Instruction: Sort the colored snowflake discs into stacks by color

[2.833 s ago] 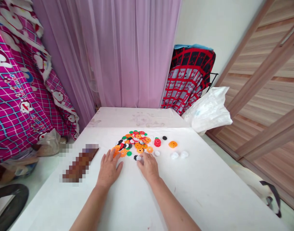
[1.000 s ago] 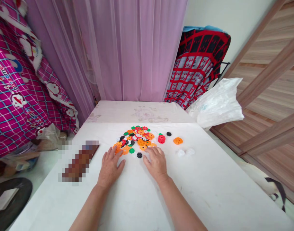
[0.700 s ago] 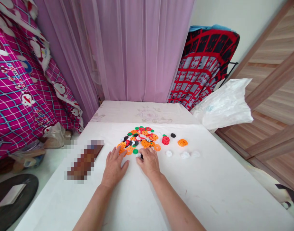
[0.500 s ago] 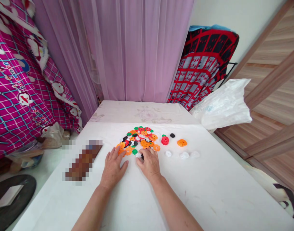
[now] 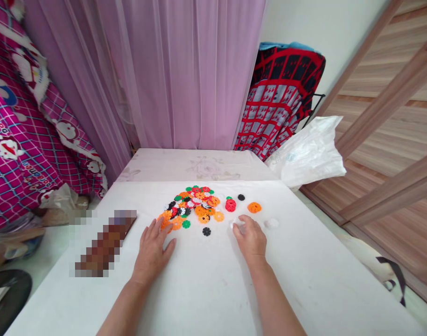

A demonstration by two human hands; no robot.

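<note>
A pile of flower-shaped plastic discs (image 5: pixel 199 201) in orange, red, green, black and white lies on the table's white cover. My left hand (image 5: pixel 152 247) rests at the pile's left front edge, fingers spread, fingertips touching orange discs (image 5: pixel 166 219). To the right of the pile, my right hand (image 5: pixel 251 238) is low over the table, thumb and fingers pinched around a white disc (image 5: pixel 235 224); the fingers partly cover it. A single black disc (image 5: pixel 206 231) lies flat between my hands.
Beyond my right hand are a red stack (image 5: pixel 230 205), an orange stack (image 5: pixel 254 207), a black disc (image 5: pixel 241 197) and pale discs (image 5: pixel 271 223). A blurred-out brown object (image 5: pixel 104 245) lies at left. A white plastic bag (image 5: pixel 307 151) is at the table's far right corner.
My right hand has moved right from the pile's front edge with a white disc, leaving the black disc uncovered. My left hand stays by the pile. The view has turned slightly right.
</note>
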